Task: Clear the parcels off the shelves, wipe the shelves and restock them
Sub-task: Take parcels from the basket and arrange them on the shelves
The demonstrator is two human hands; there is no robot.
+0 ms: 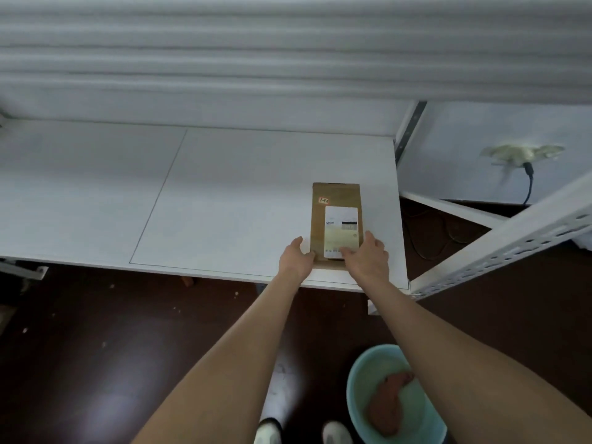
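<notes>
A brown cardboard parcel (pixel 326 200) with a white shipping label and a small orange sticker lies flat on the white shelf (pixel 224 193), near its right front corner. My left hand (pixel 296 256) grips the parcel's near left corner. My right hand (pixel 368 256) grips the near right corner, with the thumb lying on the label. Both arms reach forward from below. Apart from this parcel the shelf surface in view is bare.
A teal basin (pixel 362 379) holding a reddish-brown cloth (pixel 387 402) stands on the dark floor at my right foot. A white perforated shelf post (pixel 499 251) slants across the right side. A wall socket with a black cable (pixel 528 174) sits behind it.
</notes>
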